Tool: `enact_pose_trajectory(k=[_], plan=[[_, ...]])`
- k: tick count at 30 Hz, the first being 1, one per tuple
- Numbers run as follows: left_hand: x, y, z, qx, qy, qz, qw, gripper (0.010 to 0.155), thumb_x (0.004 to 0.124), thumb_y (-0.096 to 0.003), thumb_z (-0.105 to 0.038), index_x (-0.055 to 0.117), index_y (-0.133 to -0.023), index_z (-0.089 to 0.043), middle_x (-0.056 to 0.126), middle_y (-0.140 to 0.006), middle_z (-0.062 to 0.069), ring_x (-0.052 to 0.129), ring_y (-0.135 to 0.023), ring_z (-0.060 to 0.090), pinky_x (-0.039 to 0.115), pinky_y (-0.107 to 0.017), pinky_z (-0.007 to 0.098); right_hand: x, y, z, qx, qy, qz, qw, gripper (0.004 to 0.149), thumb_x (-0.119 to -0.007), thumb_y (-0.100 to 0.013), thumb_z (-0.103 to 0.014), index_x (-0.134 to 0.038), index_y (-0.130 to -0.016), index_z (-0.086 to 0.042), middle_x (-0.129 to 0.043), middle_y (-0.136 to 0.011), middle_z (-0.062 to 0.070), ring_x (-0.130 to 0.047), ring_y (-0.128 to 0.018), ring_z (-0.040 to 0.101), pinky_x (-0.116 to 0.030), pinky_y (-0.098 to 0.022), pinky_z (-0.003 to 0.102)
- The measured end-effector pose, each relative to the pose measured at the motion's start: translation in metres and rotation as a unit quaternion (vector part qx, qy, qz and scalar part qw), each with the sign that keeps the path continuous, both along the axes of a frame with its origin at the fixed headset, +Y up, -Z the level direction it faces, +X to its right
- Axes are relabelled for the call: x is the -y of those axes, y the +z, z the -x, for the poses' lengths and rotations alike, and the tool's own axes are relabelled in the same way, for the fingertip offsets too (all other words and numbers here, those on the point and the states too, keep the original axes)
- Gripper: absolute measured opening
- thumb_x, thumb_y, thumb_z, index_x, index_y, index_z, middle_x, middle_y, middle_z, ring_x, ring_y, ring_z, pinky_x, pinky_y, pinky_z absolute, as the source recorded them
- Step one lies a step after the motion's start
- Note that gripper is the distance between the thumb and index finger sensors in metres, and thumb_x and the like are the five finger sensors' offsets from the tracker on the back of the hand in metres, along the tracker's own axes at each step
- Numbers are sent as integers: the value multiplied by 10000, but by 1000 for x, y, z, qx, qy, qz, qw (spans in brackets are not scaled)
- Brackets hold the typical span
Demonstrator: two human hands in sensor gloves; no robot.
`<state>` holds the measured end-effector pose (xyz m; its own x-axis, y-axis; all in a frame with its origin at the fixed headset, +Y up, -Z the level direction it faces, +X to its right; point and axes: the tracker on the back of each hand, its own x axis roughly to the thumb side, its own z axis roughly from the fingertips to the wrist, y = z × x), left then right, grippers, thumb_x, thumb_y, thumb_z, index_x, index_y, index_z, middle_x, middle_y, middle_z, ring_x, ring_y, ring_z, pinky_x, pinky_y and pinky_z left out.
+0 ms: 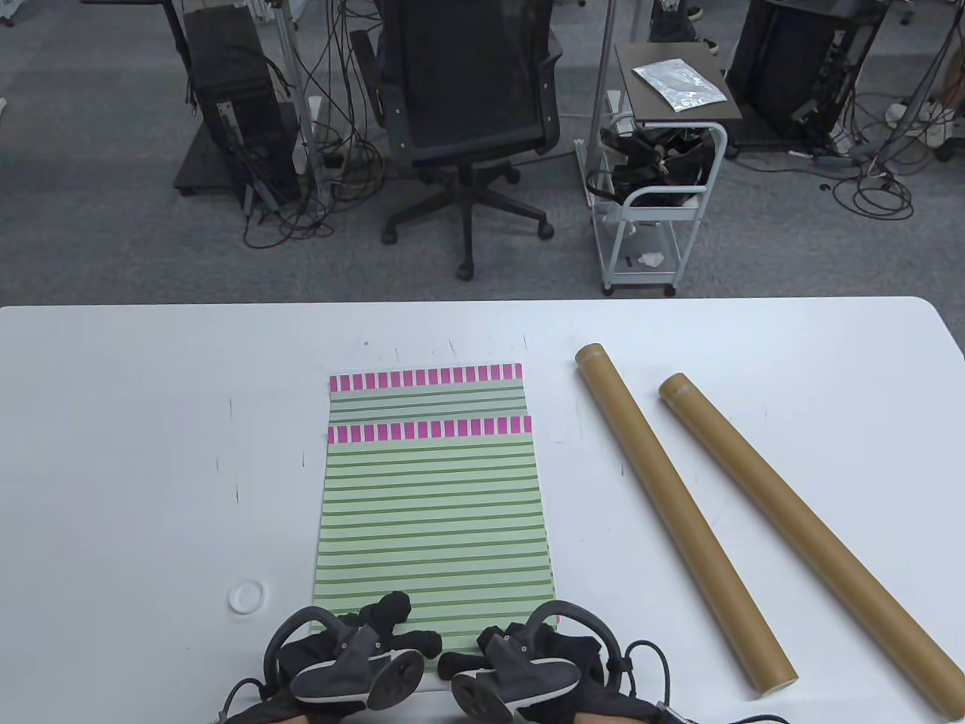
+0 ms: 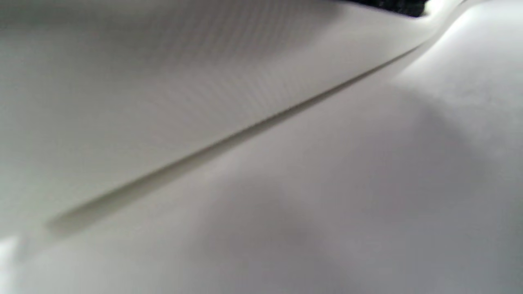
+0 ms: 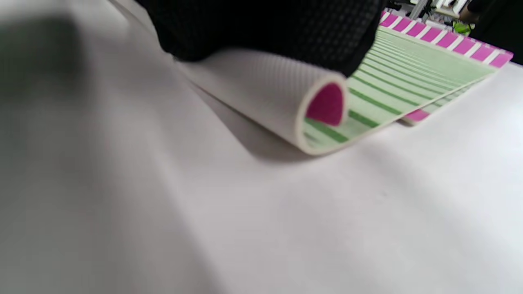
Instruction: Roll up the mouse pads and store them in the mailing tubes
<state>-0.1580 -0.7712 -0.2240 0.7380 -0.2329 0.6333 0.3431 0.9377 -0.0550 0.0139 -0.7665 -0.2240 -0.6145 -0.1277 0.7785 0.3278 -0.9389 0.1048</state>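
Observation:
Two green striped mouse pads with pink end bands lie stacked mid-table, the top pad (image 1: 433, 513) shifted nearer than the lower pad (image 1: 426, 400). My left hand (image 1: 396, 626) and right hand (image 1: 482, 652) both grip the top pad's near edge. In the right wrist view that near edge (image 3: 261, 90) is curled over into a small roll, white outside and pink inside, with my gloved fingers (image 3: 265, 24) curled over it. The left wrist view shows only the pad's white underside (image 2: 163, 81), lifted off the table (image 2: 327, 204). Two brown mailing tubes (image 1: 678, 513) (image 1: 807, 543) lie side by side to the right.
A small white round cap (image 1: 246, 597) lies on the white table (image 1: 113, 452) left of the pads. Beyond the far edge stand an office chair (image 1: 467, 113) and a small trolley (image 1: 656, 173).

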Motion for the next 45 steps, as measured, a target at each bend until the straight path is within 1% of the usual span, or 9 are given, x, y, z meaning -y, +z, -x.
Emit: enact_pose_trajectory(k=[4,8,13,18,24,35,39,42,45], plan=[[-2,11,-7,43,-10,-27,999,596,702,-432,-352,381,-869,-600,303,-1012,38,776,-726,125,796,-463,185,-1,-4,-1,7,-17,8,1000,625,-745,-472,-222,-468,-1002,-405,-765,-841,8,-926,-515,186,-853,-396,306],[-3,31,-22,112,-74,-109,985,417,740,-436,-330,613,-829,-383,552,-945,-95,820,-656,86,810,-437,172,1,-7,1,11,-13,10,1000,586,-737,-479,-226,-536,-1010,-373,-764,-833,-2,-928,-505,177,-858,-386,302],[-5,23,-15,84,-6,5,996,590,725,-387,-555,653,-891,-255,805,-823,-20,922,-555,173,860,-372,226,2,-6,-1,15,-22,13,1000,605,-736,-481,-223,-524,-1031,-357,-753,-844,4,-912,-518,186,-849,-398,314],[-5,19,-15,60,14,-30,998,541,774,-337,-521,729,-826,-295,896,-724,-68,986,-494,122,899,-326,191,2,-4,-2,9,-19,3,1000,460,-733,-482,-228,-606,-924,-253,-763,-828,26,-910,-525,176,-850,-406,307],[-7,17,-14,51,24,-44,997,488,790,-367,-518,785,-803,-298,938,-677,-79,1019,-479,112,916,-321,175,0,-5,-5,12,-35,34,999,635,-794,-402,-473,-647,-946,-179,-775,-847,78,-905,-555,235,-838,-426,364],[-10,2,-2,11,54,-11,998,442,691,-429,-462,779,-827,-293,949,-670,-78,1024,-509,106,908,-355,182,-5,-6,-1,10,-37,-38,999,469,-765,-451,-289,-760,-890,-125,-905,-733,74,-976,-536,208,-864,-415,348],[-10,-1,1,0,101,80,992,543,730,-421,-452,606,-918,-272,962,-622,-84,1037,-435,117,913,-283,168,-6,-8,-5,24,-51,28,998,457,-756,-447,-277,-765,-881,-136,-921,-699,58,-984,-509,188,-871,-393,334],[-10,7,-4,30,64,40,997,488,709,-435,-433,553,-889,-519,809,-835,-80,1032,-440,118,910,-292,158,-4,-11,-7,33,-51,28,998,450,-702,-454,-259,-728,-898,-194,-896,-708,37,-963,-509,180,-863,-397,319],[-13,16,-11,48,47,0,998,446,739,-434,-415,630,-863,-471,718,-924,-79,989,-593,100,880,-326,165,-1,-11,-8,38,-50,25,998,432,-677,-461,-252,-705,-890,-218,-875,-719,28,-944,-505,190,-860,-393,312]])
